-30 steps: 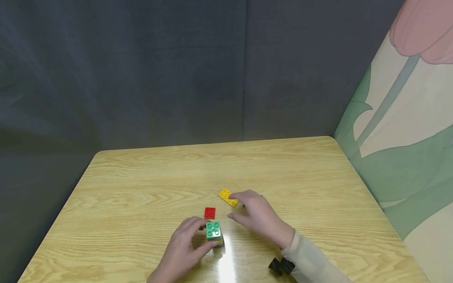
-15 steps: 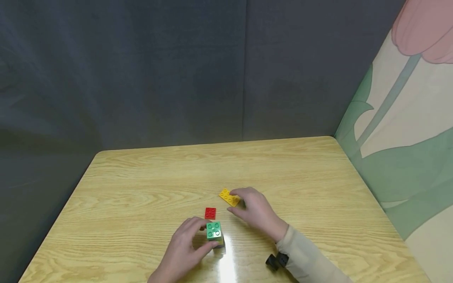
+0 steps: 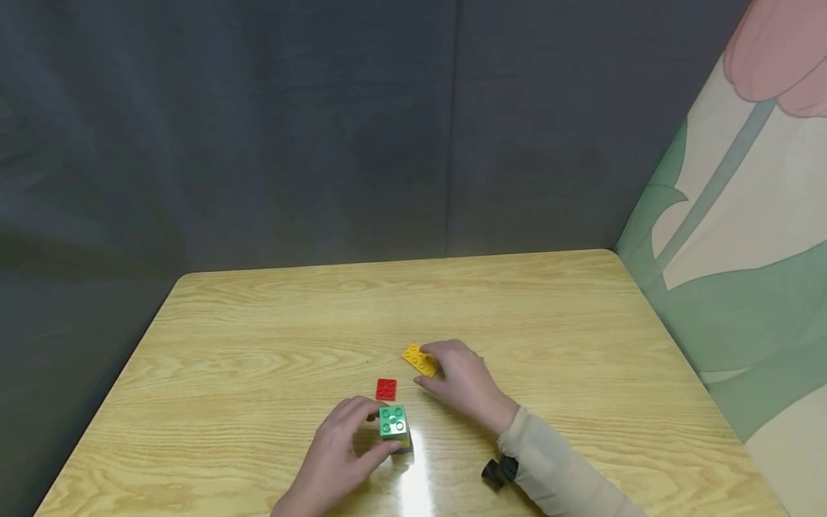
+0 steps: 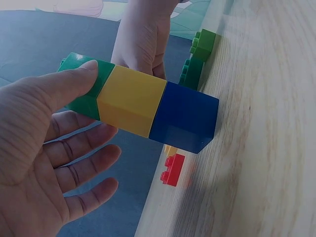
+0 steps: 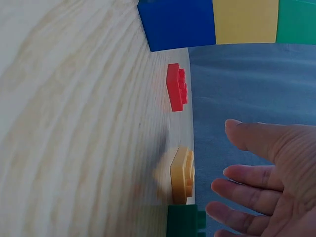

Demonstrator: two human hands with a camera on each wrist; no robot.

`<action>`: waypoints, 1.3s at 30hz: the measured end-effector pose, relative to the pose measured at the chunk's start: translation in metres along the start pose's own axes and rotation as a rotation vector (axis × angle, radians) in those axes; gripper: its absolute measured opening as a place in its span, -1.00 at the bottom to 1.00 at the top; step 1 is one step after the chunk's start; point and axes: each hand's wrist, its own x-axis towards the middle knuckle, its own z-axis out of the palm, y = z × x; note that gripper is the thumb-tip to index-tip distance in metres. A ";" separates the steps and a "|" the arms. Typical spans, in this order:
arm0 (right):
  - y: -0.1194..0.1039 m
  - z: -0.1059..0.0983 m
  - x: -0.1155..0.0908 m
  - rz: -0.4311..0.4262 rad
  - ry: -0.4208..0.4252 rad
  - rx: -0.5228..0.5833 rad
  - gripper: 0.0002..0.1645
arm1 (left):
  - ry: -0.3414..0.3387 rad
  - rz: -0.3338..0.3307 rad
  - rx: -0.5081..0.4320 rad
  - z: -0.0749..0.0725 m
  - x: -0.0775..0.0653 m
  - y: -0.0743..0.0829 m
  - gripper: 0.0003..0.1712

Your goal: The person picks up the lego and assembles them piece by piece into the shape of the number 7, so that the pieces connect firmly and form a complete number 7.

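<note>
1. Dark, softly creased cloth (image 3: 310, 129) hangs behind a table (image 3: 271, 330) of pale wood grain with rounded far corners.
2. Head view: toward the table's near edge, the left hand (image 3: 339, 445) pinches an upright stack (image 3: 393, 424) between thumb and fingers. Beyond it, toward the far edge, lie a flat square red brick (image 3: 386, 389) and an oblong, studded yellow brick (image 3: 416, 357).
3. Left wrist view: smooth plastic makes the stack: green block (image 4: 89, 81), yellow block (image 4: 132, 101), blue block (image 4: 185, 117), top to bottom.
4. Right wrist view: the right hand (image 5: 281, 185), empty, holds thumb and fingers apart near the yellow brick.
</note>
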 end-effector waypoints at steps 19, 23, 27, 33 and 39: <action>0.005 0.007 0.006 0.053 -0.016 -0.044 -0.38 | -0.002 0.004 -0.003 0.001 0.000 -0.001 -0.55; 0.005 0.008 0.007 0.055 -0.021 -0.054 -0.39 | 0.006 0.013 -0.009 0.001 0.001 -0.001 -0.56; 0.006 0.009 0.008 0.055 -0.024 -0.070 -0.40 | 0.009 0.016 -0.010 0.001 0.001 0.000 -0.57; 0.007 0.010 0.009 0.052 -0.041 -0.085 -0.41 | 0.000 0.006 -0.020 0.001 0.000 0.000 -0.57; 0.009 0.011 0.010 0.005 -0.019 -0.117 -0.43 | 0.002 0.005 -0.023 0.001 0.001 0.001 -0.57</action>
